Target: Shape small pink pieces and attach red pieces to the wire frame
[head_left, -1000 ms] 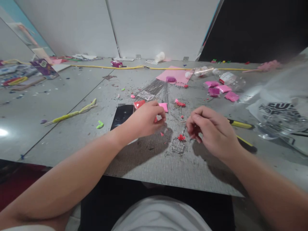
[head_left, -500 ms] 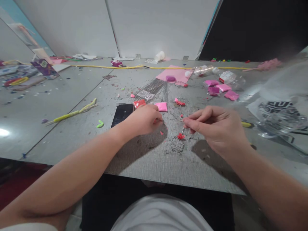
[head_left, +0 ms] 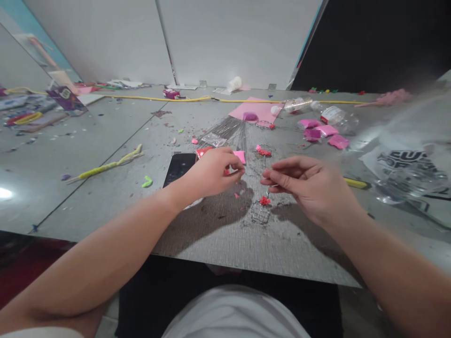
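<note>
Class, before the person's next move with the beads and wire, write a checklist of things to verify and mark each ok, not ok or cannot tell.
1. Left hand has a red bead pinched at its fingertips: ok, a red speck shows there.
2. Right hand holds a wire in its pinched fingertips: cannot tell, too thin to see.
3. Wire frame with red beads lies on the table between the hands: ok.
4. Phone is apart from the bead work: not ok, the left wrist lies over it.
5. Red bead packet lies beside the left hand: ok.
</note>
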### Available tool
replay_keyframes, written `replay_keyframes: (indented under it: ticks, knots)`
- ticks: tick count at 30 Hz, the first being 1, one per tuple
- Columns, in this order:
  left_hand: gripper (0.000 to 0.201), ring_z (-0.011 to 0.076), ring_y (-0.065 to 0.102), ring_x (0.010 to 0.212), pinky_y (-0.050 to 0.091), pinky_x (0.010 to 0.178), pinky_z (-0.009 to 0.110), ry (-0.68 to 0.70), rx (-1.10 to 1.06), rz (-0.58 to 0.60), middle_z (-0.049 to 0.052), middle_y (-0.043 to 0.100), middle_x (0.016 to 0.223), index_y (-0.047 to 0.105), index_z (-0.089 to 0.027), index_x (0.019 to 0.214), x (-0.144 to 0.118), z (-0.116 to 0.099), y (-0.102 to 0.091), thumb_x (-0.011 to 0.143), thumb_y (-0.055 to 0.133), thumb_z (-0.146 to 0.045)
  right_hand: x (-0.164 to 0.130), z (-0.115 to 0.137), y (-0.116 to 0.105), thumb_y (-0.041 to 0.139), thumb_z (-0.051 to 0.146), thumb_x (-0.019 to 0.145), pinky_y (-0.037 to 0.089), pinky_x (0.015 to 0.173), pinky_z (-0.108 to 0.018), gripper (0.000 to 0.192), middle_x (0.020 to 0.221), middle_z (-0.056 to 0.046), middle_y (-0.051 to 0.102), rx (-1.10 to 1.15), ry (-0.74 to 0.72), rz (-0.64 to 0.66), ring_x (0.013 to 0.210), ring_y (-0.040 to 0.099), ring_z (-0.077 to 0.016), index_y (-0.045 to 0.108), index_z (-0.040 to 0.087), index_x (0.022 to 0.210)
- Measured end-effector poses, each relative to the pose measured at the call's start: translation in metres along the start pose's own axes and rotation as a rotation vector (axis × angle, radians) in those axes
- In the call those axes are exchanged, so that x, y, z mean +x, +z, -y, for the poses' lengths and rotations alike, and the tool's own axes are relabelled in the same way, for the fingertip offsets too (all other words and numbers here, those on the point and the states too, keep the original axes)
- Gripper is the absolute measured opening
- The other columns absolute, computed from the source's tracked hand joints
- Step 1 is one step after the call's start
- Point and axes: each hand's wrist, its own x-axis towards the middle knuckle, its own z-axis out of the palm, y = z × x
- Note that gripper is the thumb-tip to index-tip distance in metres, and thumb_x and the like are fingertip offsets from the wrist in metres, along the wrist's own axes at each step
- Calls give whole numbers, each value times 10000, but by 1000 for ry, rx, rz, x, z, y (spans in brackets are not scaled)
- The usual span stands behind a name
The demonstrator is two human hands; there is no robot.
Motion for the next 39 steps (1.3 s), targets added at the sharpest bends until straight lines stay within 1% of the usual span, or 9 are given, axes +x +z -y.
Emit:
replay_keyframes:
  ticks: [4, 8, 13, 16, 20, 26, 30, 36, 39]
  knots:
    - [116, 139, 599, 770, 455, 720, 281, 15, -167, -75, 22, 681, 812, 760, -178, 823, -2, -16, 0, 895, 694, -239, -1, -2, -1, 969, 433, 647, 662, 633, -289, 342, 734, -31, 797, 71, 87, 27, 673, 772, -182, 768, 218, 822]
    - [105, 122, 583, 733, 452, 660, 263, 12, -263, -76, 19, 677, 814, 761, -177, 842, -4, -28, 2, 896, 679, -214, 0, -3, 1, 979, 443, 618, 625, 565, -238, 327, 655, 0, 761, 147, 119, 23, 585, 726, -140, 755, 225, 717]
    - [120, 120, 562, 720, 445, 633, 261, 8, -327, -112, 27, 675, 827, 766, -175, 884, -7, -32, 8, 900, 707, -278, 0, -5, 2, 961, 433, 656, 639, 663, -257, 260, 719, -7, 777, 155, 137, 37, 659, 740, -138, 806, 243, 741]
    - [134, 128, 571, 746, 455, 651, 266, -11, -310, -146, 30, 658, 830, 768, -176, 896, -9, -33, 13, 902, 721, -301, -1, -6, 4, 952, 439, 668, 647, 724, -295, 245, 775, -24, 803, 124, 163, 90, 701, 750, -155, 829, 254, 772]
    - [128, 133, 573, 753, 464, 657, 272, -8, -266, -163, 28, 656, 820, 756, -177, 881, -10, -34, 15, 910, 722, -297, -2, -8, 5, 933, 407, 710, 642, 759, -277, 189, 830, -14, 823, 149, 177, 158, 741, 766, -146, 848, 281, 823]
    - [51, 123, 563, 754, 466, 670, 262, -45, -292, -204, 19, 651, 838, 744, -177, 860, -10, -33, 14, 870, 748, -228, -3, -7, 3, 905, 365, 751, 641, 843, -316, 184, 926, -14, 838, 121, 132, 203, 782, 777, -148, 859, 299, 917]
    - [127, 115, 536, 716, 445, 636, 257, -97, -368, -214, 11, 642, 809, 715, -181, 805, -9, -33, 15, 846, 787, -276, -6, -4, 3, 909, 359, 743, 648, 868, -362, 212, 912, -16, 839, 51, 87, 226, 818, 787, -184, 858, 310, 942]
    - [333, 110, 544, 672, 447, 582, 244, -216, -544, -156, 1, 654, 769, 668, -177, 777, -8, -31, 18, 779, 849, -456, -7, -4, 3, 976, 343, 633, 654, 827, -365, 231, 810, 2, 823, 83, 44, 197, 763, 774, -186, 849, 316, 824]
    - [352, 108, 532, 656, 426, 573, 244, -159, -498, -121, 1, 630, 739, 653, -172, 754, -8, -30, 17, 870, 765, -485, -6, -3, 2, 952, 378, 679, 638, 779, -346, 189, 778, 3, 804, 45, 16, 186, 724, 745, -166, 842, 305, 814]
